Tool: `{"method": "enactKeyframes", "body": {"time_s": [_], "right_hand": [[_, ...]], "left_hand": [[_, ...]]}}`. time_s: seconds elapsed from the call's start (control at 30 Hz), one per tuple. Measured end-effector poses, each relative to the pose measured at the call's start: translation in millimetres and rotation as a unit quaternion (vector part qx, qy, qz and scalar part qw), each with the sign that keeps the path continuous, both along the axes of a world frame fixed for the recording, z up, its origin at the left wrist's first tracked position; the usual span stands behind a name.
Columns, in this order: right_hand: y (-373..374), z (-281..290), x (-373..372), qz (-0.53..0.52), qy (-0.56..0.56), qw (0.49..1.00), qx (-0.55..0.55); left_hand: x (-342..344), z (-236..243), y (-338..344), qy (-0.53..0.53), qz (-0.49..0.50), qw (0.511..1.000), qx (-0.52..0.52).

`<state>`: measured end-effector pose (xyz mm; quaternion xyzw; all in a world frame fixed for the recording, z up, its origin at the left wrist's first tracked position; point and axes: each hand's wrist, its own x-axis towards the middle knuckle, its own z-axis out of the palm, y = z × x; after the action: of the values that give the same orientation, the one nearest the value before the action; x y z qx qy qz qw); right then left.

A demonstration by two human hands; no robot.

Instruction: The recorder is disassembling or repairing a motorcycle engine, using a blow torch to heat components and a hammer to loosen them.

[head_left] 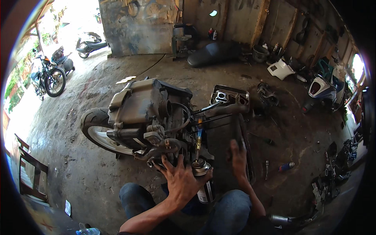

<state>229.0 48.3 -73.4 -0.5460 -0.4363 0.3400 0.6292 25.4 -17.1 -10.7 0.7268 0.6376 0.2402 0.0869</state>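
Observation:
My left hand [180, 179] spreads its fingers against the lower side of a scooter engine [156, 137]. Its thumb lies across a gas can [205, 192] with a silver top, and the hand hides part of that can. From the can's top a brass torch nozzle [198, 143] points up toward the metal studs [217, 120] of the engine. To the right, my right hand [237, 158] is raised and closed, somewhat blurred. A dark smeared shape rises above it, and I cannot make out what it is.
The engine carries a rear wheel [98, 129] on its left. Behind the studs, a metal tray [244, 93] holds engine parts. On the floor at right lie a spray can [286, 167] and a socket tool [266, 169]. A seat [215, 53] lies farther back.

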Motion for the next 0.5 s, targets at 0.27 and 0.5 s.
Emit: {"method": "enactKeyframes", "body": {"time_s": [0.27, 0.5], "right_hand": [[-11, 24, -3, 0.008, 0.103, 0.992, -0.077], [-6, 12, -5, 0.032, -0.031, 0.998, -0.043]], "left_hand": [[-4, -2, 0, 0.017, -0.003, 1.0, 0.017], [-5, -3, 0, 0.022, 0.008, 1.0, -0.005]]}}
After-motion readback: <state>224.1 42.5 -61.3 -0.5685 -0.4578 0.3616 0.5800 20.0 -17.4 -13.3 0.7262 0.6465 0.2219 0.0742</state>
